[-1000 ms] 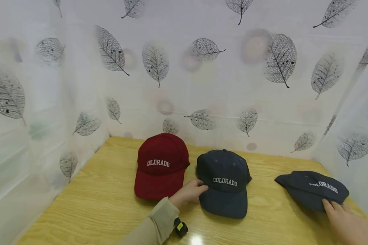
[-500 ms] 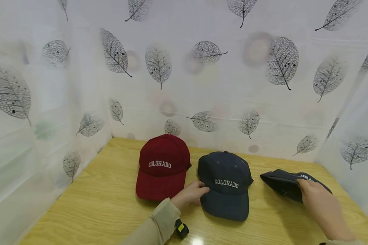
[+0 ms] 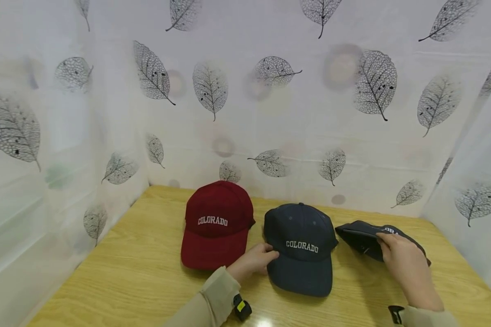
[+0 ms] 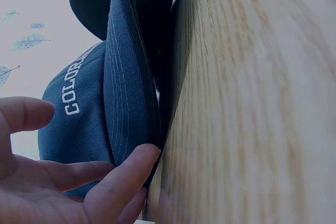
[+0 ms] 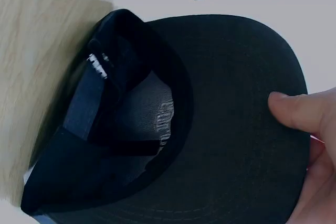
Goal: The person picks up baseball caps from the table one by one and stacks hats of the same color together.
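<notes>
A navy baseball cap [image 3: 300, 245] lettered COLORADO stands upright on the table. My left hand [image 3: 253, 262] is at its left side, with thumb [image 4: 126, 182] and fingers pinching the side edge of the brim [image 4: 128, 98]. To the right, my right hand [image 3: 407, 268] grips a second navy cap [image 3: 353, 234] by its brim. This cap is tilted with the brim raised, so its dark underside [image 5: 236, 103] and hollow inside show in the right wrist view. My right thumb [image 5: 294, 111] presses on the brim's underside. The hand covers part of its lettering.
A dark red COLORADO cap [image 3: 217, 227] stands left of the middle navy cap. All rest on a yellow wood-grain table [image 3: 118, 272]. White leaf-print sheeting [image 3: 245, 113] encloses the back and both sides.
My right hand has moved left, bringing the second navy cap closer to the middle one and tilting its brim upward. My left hand and the other two caps have stayed in place.
</notes>
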Motion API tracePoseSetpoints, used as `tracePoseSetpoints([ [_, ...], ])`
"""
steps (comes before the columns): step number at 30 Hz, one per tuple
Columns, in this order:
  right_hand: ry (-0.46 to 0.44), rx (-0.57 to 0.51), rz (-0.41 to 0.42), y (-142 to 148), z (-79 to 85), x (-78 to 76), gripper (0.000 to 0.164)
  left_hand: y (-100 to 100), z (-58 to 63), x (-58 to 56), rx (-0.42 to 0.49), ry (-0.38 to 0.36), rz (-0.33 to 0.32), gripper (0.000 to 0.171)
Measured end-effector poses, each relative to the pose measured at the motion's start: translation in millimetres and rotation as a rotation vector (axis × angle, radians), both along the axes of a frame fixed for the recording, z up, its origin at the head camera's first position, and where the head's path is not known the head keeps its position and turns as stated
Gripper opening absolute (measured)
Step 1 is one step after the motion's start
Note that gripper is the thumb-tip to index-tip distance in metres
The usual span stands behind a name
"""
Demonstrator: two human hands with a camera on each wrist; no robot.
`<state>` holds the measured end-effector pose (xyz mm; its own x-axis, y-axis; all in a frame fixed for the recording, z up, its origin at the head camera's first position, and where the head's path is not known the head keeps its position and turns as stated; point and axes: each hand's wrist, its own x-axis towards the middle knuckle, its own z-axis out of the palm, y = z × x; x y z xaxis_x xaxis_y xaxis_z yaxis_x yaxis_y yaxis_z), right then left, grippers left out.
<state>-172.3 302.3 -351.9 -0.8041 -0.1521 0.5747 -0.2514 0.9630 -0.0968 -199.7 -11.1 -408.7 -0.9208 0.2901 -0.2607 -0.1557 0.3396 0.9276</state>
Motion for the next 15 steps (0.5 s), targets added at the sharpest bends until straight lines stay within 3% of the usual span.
tracePoseSetpoints([
  [9,-0.016,-0.021,-0.014,-1.5,-1.1,-0.3,0.024,1.2,-0.7,-0.2,0.01,-0.001,-0.004,0.05],
  [15,0.084,-0.031,-0.019,-1.1,-0.1,0.6,0.024,0.4,-0.8,-1.0,0.017,0.003,-0.015,0.05],
])
